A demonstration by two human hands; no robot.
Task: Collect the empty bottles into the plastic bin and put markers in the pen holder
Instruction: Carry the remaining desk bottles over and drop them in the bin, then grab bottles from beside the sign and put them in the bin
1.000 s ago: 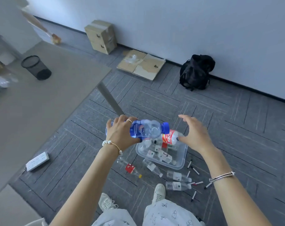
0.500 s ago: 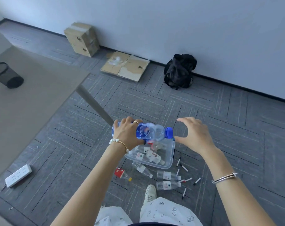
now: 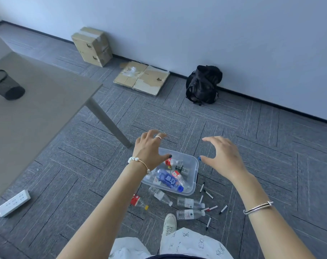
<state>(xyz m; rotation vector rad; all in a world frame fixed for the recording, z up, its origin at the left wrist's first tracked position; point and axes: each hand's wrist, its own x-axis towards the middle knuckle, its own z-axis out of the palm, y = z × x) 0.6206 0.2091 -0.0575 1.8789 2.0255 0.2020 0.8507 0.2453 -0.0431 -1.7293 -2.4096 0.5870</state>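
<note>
White power strip (image 3: 14, 203) on the carpet, mesh pen holder (image 3: 6, 85) on the table (image 3: 37, 113), left hand (image 3: 149, 148) empty with fingers spread above the plastic bin (image 3: 193, 176), blue-labelled bottle (image 3: 168, 180) lying inside among others, four bottles (image 3: 189, 214) and loose markers (image 3: 207, 193) scattered just beside it, right hand (image 3: 221, 158) spread wide, empty

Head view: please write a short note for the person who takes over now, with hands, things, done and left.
Left hand and right hand: open, holding nothing, above the plastic bin.
Bin, on the carpet, holds several bottles, with the blue-label bottle on top.
Left: four bottles on the floor beside the bin, and the markers scattered to its right.
Pen holder stands on the table; its contents cannot be seen.
</note>
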